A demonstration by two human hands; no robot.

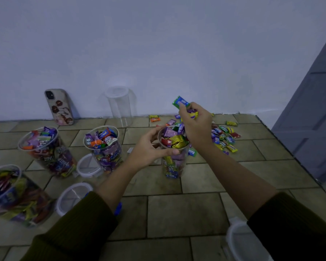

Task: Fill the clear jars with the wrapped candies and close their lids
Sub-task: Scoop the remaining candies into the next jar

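Altogether five clear cylindrical jars show. The left hand (151, 146) curls round the rim of the centre jar (172, 161), which is nearly full. Three filled jars (45, 151) stand left of it and one empty jar (120, 106) behind it. Above it, the right hand (196, 121) pinches several candies (181, 101). Loose candies (224, 136) lie to its right, one reading "Rela". Three round lids (87, 165) lie around it.

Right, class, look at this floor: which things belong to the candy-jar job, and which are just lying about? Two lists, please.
Job:
- jar being filled, gripped by the left hand
- candies in the right hand
- loose candy pile
- three full open jars
- empty jar by the wall
- loose lids

Lying about:
- phone leaning on the wall
- grey door
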